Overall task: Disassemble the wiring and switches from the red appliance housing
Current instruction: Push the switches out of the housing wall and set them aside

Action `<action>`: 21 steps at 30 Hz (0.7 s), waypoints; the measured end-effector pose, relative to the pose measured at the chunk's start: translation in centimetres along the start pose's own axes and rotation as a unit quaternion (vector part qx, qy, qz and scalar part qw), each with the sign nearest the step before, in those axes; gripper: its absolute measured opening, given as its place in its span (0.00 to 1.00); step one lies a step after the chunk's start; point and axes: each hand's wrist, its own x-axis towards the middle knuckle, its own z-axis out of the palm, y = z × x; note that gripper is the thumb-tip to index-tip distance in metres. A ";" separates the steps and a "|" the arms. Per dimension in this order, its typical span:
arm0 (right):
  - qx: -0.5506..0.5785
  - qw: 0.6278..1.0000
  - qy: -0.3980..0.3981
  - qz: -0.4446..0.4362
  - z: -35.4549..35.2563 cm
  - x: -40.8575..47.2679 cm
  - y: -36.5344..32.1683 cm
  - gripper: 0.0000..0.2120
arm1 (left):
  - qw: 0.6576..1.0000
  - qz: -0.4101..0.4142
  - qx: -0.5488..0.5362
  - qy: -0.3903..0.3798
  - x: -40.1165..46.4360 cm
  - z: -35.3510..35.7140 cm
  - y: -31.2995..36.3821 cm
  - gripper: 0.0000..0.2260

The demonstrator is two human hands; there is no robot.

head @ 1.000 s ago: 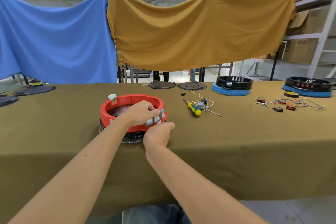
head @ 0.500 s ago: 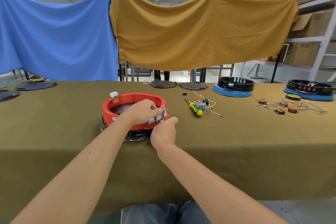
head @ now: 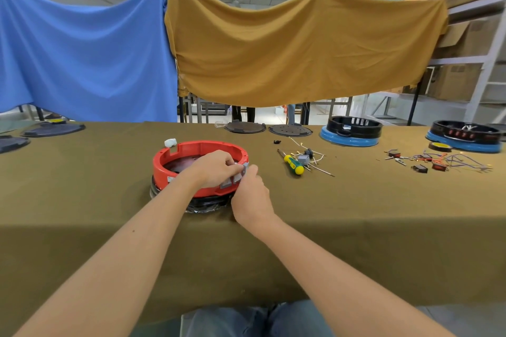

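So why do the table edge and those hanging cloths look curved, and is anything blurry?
Head view: wide-angle lens bends the table edge and blue cloth; even ceiling light, soft shadows; red housing is sharp, far wires too small to make out.

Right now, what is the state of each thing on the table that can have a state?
red housing: upright on a black base, open top, grey switches still in its rim.
grey switches: seated in the housing wall.
left hand: fingers curled at the switches.
right hand: fingers at the switches from outside.
screwdriver: lying flat, unused.
loose wires and switches: already removed, lying apart.
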 end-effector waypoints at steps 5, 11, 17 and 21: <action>0.111 0.991 0.046 0.065 0.2 -0.1 0.5 0.05 | 1.000 -0.003 0.012 0.003 0.1 0.0 -0.1 0.17; 0.176 0.973 0.069 0.135 2.0 -0.1 -1.0 0.10 | 1.000 -0.007 0.005 -0.004 0.1 0.0 -0.1 0.21; 0.250 0.949 0.096 0.166 2.3 -0.3 -1.2 0.04 | 1.000 -0.007 0.002 -0.003 0.0 0.0 0.0 0.20; 0.259 0.949 0.072 0.164 1.3 -0.1 -0.6 0.04 | 1.000 -0.008 0.002 -0.002 -0.1 0.1 0.0 0.21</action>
